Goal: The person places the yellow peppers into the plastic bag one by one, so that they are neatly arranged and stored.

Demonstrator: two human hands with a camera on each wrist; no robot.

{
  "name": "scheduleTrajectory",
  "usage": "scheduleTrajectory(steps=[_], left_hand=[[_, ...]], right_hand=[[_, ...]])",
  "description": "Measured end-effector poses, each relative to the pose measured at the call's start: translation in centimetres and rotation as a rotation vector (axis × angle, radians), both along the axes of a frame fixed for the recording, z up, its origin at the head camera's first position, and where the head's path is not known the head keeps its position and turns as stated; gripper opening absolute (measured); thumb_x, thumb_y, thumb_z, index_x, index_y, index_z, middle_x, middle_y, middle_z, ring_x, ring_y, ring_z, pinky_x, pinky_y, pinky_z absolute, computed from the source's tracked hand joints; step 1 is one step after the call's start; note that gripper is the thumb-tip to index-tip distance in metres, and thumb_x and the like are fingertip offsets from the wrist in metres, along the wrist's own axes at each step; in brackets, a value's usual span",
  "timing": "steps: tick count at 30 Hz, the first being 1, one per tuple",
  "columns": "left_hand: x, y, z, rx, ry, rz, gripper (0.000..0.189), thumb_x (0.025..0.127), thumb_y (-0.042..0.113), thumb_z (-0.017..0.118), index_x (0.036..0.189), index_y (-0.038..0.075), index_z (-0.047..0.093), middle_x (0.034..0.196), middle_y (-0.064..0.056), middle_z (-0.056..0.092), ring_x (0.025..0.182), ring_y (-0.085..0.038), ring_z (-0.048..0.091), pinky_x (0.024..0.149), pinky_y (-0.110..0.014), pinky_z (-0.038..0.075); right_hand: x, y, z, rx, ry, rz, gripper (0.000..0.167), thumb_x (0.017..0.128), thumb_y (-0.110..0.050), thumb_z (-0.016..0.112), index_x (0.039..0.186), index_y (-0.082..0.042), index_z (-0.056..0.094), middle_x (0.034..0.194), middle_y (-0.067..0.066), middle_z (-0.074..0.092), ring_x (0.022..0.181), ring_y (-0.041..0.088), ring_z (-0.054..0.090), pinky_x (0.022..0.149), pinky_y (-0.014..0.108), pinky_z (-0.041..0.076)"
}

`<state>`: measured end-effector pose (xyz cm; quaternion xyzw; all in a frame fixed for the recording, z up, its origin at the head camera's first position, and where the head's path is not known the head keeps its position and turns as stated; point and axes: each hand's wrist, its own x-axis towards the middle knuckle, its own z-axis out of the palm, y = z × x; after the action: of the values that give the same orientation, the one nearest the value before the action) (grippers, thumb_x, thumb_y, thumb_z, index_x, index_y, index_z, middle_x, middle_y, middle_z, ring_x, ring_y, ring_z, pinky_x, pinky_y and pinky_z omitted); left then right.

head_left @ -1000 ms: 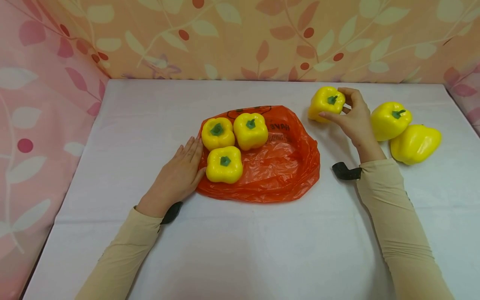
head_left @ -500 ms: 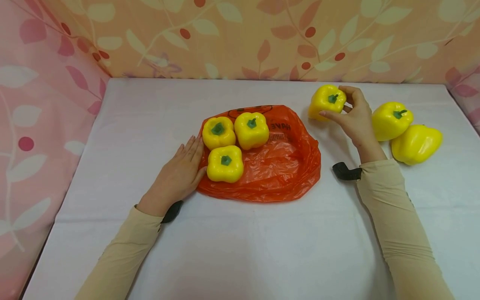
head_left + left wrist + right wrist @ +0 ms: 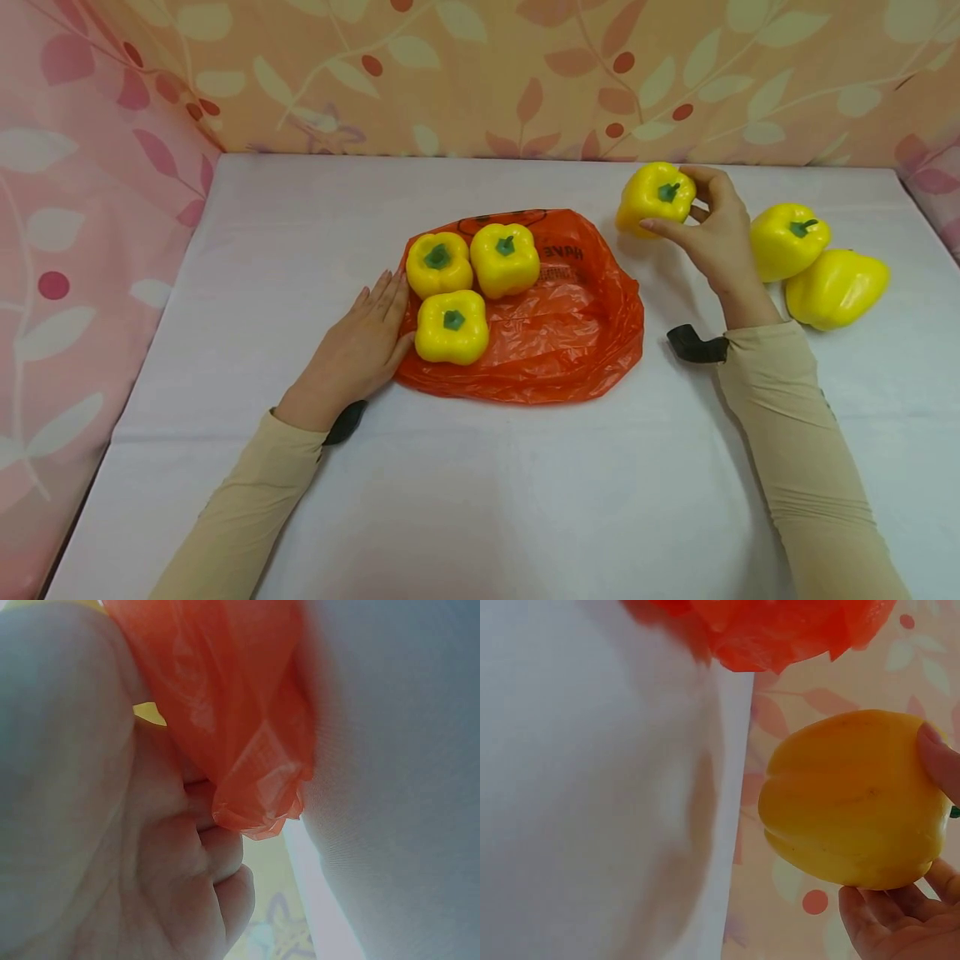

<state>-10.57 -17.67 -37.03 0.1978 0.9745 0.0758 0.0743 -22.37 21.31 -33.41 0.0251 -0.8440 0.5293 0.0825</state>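
Observation:
In the head view a red plastic bag [image 3: 555, 333] lies flattened on the table, with three yellow bell peppers standing stem up on its left part: one pepper [image 3: 439, 265] at back left, another pepper [image 3: 505, 260] beside it, a third pepper [image 3: 452, 327] in front. My left hand [image 3: 352, 354] rests at the bag's left edge, fingers extended; in the left wrist view the bag's crumpled edge [image 3: 259, 780] lies against the fingers. Thumb and fingers of my right hand [image 3: 716, 233] hold a yellow bell pepper [image 3: 855, 799], clear of the table, right of the bag's far corner.
Two more yellow peppers sit right of my right hand: an upright pepper [image 3: 783, 242] and a pepper on its side [image 3: 838, 289], touching. Behind the white-covered table [image 3: 525, 500] stands a leaf-patterned cloth wall [image 3: 450, 83], and another pink cloth wall [image 3: 60, 250] borders the left.
My right hand has risen slightly with its pepper, toward the far edge of the table. The left hand and the peppers on the bag keep their places.

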Motion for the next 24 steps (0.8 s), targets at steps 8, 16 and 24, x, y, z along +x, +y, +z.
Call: scheduleTrajectory(steps=[8,16,24], left_hand=[[0.0,0.0,0.2,0.008,-0.002,0.004,0.069,0.099,0.027,0.045,0.147,-0.009,0.009,0.154,-0.022,0.011,0.143,-0.032,0.007,0.114,-0.046,0.010],[0.0,0.1,0.1,0.010,-0.006,0.009,0.070,0.099,0.028,0.045,0.147,-0.008,0.009,0.154,-0.022,0.010,0.143,-0.032,0.007,0.114,-0.046,0.011],[0.1,0.1,0.0,0.003,-0.006,0.005,0.070,0.099,0.028,0.045,0.147,-0.009,0.010,0.154,-0.022,0.011,0.143,-0.032,0.007,0.114,-0.046,0.011]], right_hand=[[0.4,-0.4,0.7,0.000,0.024,0.031,0.071,0.077,-0.006,0.077,0.138,-0.008,0.042,0.135,0.005,0.044,0.121,0.016,0.041,0.105,0.025,0.034],[1.3,-1.0,1.8,-0.025,0.041,0.061,0.070,0.076,-0.004,0.078,0.137,-0.008,0.044,0.133,0.002,0.046,0.118,0.015,0.041,0.103,0.022,0.034],[2.2,-1.6,2.5,-0.038,0.054,0.103,0.069,0.077,-0.002,0.076,0.136,-0.007,0.043,0.133,0.004,0.046,0.120,0.017,0.040,0.102,0.019,0.034]])
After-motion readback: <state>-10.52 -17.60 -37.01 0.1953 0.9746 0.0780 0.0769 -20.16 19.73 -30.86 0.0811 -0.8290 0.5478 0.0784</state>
